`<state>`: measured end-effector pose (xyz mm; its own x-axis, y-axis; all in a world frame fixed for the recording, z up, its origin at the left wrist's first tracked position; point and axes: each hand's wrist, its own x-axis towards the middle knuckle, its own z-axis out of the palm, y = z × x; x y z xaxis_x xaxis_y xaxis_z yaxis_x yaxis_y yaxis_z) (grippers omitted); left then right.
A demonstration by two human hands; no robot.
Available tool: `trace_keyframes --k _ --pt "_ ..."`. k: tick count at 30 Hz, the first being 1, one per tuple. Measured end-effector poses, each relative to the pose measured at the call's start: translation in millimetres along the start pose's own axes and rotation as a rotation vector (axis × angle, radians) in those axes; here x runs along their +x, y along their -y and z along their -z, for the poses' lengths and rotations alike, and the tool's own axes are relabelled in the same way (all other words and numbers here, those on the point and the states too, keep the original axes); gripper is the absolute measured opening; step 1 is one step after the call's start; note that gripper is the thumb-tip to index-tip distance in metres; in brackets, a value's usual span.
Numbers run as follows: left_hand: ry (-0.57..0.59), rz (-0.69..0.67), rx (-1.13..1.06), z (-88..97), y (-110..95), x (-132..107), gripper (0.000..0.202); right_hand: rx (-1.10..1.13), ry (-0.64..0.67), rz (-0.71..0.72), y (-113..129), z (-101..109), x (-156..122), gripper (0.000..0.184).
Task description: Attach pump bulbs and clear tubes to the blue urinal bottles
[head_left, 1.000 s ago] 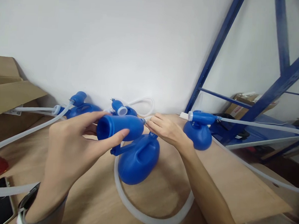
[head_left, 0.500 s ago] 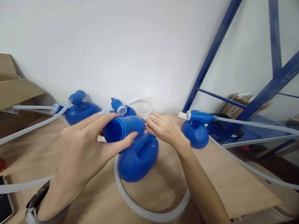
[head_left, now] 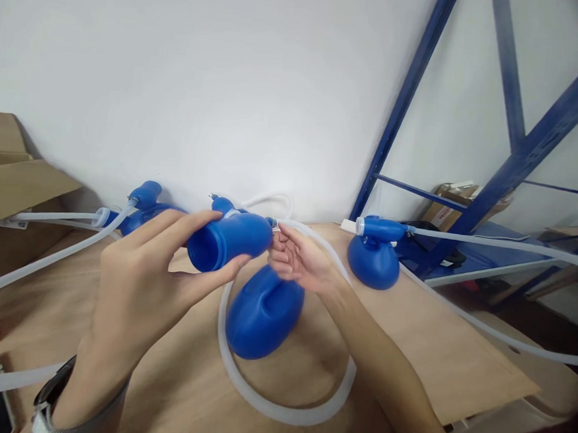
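- Two hands meet on one blue funnel piece [head_left: 229, 239]. The left hand [head_left: 138, 279] wraps thumb and fingers round its wide end, holding it above the tabletop [head_left: 456, 357].
- Since half a second ago the right hand [head_left: 296, 263] has turned palm-up, with its fingers curled at the narrow tip where the clear hose [head_left: 277, 408] joins. Whether they pinch it, I cannot tell.
- Nothing shows inside the funnel's open mouth. The blue bottle [head_left: 263, 313] beneath and a second bottle [head_left: 374, 261] are opaque, so their contents are hidden.

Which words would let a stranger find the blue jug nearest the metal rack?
Start at the blue metal rack on the right. Beside it, on the brown wooden table, sits a round blue plastic jug. It is the rightmost jug, standing alone.
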<state>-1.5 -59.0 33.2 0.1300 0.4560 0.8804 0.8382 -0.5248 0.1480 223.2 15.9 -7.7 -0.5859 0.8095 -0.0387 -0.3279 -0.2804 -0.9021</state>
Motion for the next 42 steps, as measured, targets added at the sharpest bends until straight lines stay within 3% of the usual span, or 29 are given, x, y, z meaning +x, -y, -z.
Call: trace_keyframes --k 4,12,18,26,28,30,34,37,40,42 --pt "0.016 -0.013 0.008 2.7 1 -2 0.039 0.129 0.044 -0.047 4 -6 -5 0.042" --pt "-0.002 0.006 -0.001 1.5 1 -2 0.034 0.147 -0.161 0.259 -12 -12 5 0.049" --pt "0.024 0.184 -0.084 -6.2 -2 0 0.036 0.093 -0.233 0.472 -23 -8 17 0.049" --pt "0.031 0.12 -0.113 -2.7 0 -2 0.037 0.348 -0.23 0.419 -6 16 16 0.036" --pt "0.019 0.109 -0.098 0.9 2 -2 0.037 0.339 -0.22 0.369 -2 15 13 0.033" --pt "0.031 0.013 -0.098 2.2 6 -1 0.036 0.339 -0.233 0.322 0 6 9 0.032" --pt "0.154 -0.322 -0.136 -3.1 17 0 0.037 0.563 -0.341 0.331 6 -16 -1 0.03" --pt "0.254 -0.423 -0.127 -13.1 23 -1 0.043 0.806 -0.409 0.373 14 -19 -9 0.031" --pt "0.399 -0.346 -0.225 -28.7 19 -2 0.049 0.87 -0.441 0.508 22 -12 -16 0.045" --pt "0.533 -0.147 -0.394 -42.9 13 -2 0.046 0.848 -0.463 0.568 26 -7 -19 0.05"
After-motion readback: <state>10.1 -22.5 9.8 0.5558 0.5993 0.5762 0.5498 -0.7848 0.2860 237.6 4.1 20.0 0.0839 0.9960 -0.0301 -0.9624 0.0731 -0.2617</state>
